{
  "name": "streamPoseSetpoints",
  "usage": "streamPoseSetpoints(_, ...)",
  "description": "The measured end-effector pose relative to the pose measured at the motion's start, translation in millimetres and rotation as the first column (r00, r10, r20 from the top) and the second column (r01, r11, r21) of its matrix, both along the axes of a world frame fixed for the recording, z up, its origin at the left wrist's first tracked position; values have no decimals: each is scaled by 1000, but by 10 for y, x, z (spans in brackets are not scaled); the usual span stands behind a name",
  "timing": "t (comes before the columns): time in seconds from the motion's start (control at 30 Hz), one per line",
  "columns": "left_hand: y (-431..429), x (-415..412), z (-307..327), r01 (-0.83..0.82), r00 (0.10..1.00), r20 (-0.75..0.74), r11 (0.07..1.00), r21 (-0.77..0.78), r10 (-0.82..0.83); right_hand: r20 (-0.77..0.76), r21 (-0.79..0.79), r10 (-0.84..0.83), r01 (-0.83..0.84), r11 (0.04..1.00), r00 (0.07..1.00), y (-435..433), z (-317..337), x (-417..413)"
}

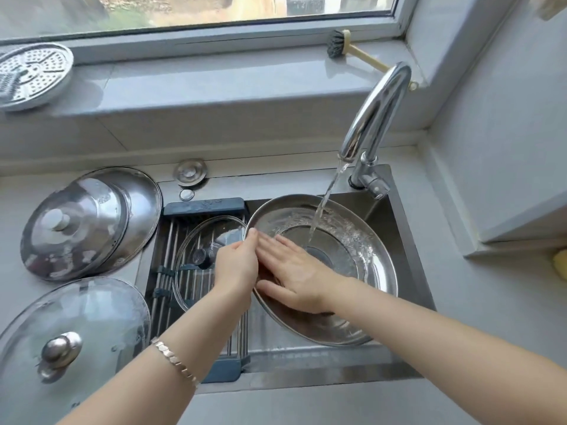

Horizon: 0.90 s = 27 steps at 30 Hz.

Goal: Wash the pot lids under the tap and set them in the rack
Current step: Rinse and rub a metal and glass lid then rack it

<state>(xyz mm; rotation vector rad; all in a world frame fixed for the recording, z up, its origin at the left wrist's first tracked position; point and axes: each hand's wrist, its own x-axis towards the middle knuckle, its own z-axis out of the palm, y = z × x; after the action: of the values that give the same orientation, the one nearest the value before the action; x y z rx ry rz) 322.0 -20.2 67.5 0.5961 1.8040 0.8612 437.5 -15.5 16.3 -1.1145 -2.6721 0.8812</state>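
Observation:
A large steel pot lid [362, 289] lies upside down over the sink, and water from the tap [376, 118] runs into its middle. My left hand [237, 265] grips the lid's left rim. My right hand [294, 273] lies flat, fingers straight, on the lid's inner surface near that rim. A small glass lid [202, 237] with a dark knob rests on the roll-up rack [167, 271] across the sink's left side. Stacked steel lids [89, 222] and a big glass lid [73, 329] sit on the counter to the left.
A perforated steamer plate [32, 75] and a dish brush [352, 50] lie on the window sill. A sink strainer plug [190, 172] sits behind the rack. The steel sink [408, 240] has a wall and a cabinet edge close on its right.

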Motion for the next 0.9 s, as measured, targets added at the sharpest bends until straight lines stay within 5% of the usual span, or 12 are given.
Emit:
streamPoseSetpoints(0.13,-23,-14,-63,49,999,-19,999,-11,-49,88,-39,-300,305,952,950,151,-73,119)
streamPoseSetpoints(0.27,-39,0,-70,8,1000,4,1000,27,-8,-17,19,-76,76,997,997,-57,-59,5)
streamPoseSetpoints(0.33,-51,-4,-28,59,996,-70,998,39,-56,21,40,-159,158,987,987,46,-103,102)
streamPoseSetpoints(0.47,-34,6,120,102,975,-210,987,121,-75,130,-47,-533,542,839,836,170,-261,380)
streamPoseSetpoints(0.57,16,6,173,43,974,-225,969,241,13,198,-175,-646,675,716,737,-10,-365,410)
streamPoseSetpoints(0.7,78,35,157,-2,959,-260,923,385,111,276,-395,-633,686,611,723,-307,-288,122)
streamPoseSetpoints(0.9,113,61,135,-39,955,-242,879,474,172,146,-541,-476,473,695,867,-604,47,-122)
